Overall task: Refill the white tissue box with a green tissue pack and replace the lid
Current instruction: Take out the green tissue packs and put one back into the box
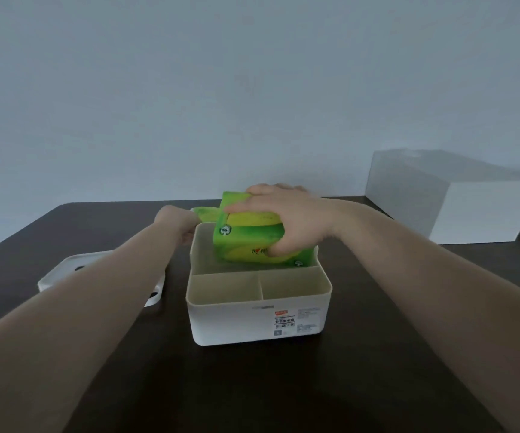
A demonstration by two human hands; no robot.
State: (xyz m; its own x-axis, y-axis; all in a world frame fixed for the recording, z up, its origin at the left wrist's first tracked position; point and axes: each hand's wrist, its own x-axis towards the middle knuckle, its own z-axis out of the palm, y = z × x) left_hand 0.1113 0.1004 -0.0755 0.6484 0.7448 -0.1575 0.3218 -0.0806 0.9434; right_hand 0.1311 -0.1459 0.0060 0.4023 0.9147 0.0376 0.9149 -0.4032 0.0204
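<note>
The white tissue box (252,323) stands open on the dark table, with two small front compartments and a large rear one. My right hand (290,220) grips a green tissue pack (246,242) from above, tilted, its lower edge inside the rear compartment. My left hand (177,223) holds the box's far left corner. The white lid (65,270) lies flat on the table to the left, partly hidden by my left forearm. Something green (205,212) shows behind the box, mostly hidden.
A large white box (449,198) stands at the back right of the dark table (361,354), against a plain wall. The table's far edge runs just behind the tissue box.
</note>
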